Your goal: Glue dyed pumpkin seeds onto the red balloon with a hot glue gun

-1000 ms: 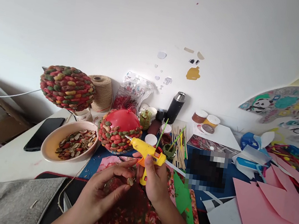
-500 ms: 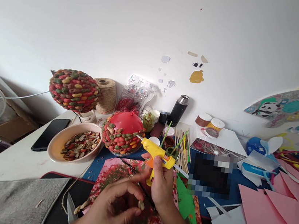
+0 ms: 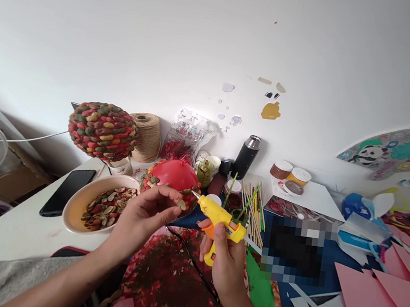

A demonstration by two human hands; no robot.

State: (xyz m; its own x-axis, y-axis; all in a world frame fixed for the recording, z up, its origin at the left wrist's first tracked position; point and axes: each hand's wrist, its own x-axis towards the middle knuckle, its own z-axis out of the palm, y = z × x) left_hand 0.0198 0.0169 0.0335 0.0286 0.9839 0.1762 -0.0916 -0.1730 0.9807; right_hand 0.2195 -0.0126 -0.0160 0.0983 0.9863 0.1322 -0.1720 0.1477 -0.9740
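Observation:
Between the thumb and fingers of my left hand (image 3: 144,213) is a small peanut shell piece (image 3: 181,204), held in front of the red balloon (image 3: 174,173). Painted shells in red, green and orange cover the balloon's lower part, which my left hand partly hides. My right hand (image 3: 225,254) is wrapped round the handle of a yellow glue gun (image 3: 216,210). The gun's metal nozzle points up and left, near the balloon's right side and just right of the shell piece.
A bowl of shells (image 3: 69,206) stands left, beside a black phone (image 3: 67,193). Behind are a finished shell-covered ball (image 3: 102,131), twine (image 3: 146,138) and a black flask (image 3: 246,156). Paint jars and sticks (image 3: 253,205) stand right of the balloon; pink paper (image 3: 369,306) lies far right.
My left hand has moved up and forward with the shell piece, from over the painted sheet to the front of the balloon. The glue gun has shifted slightly right and down in view.

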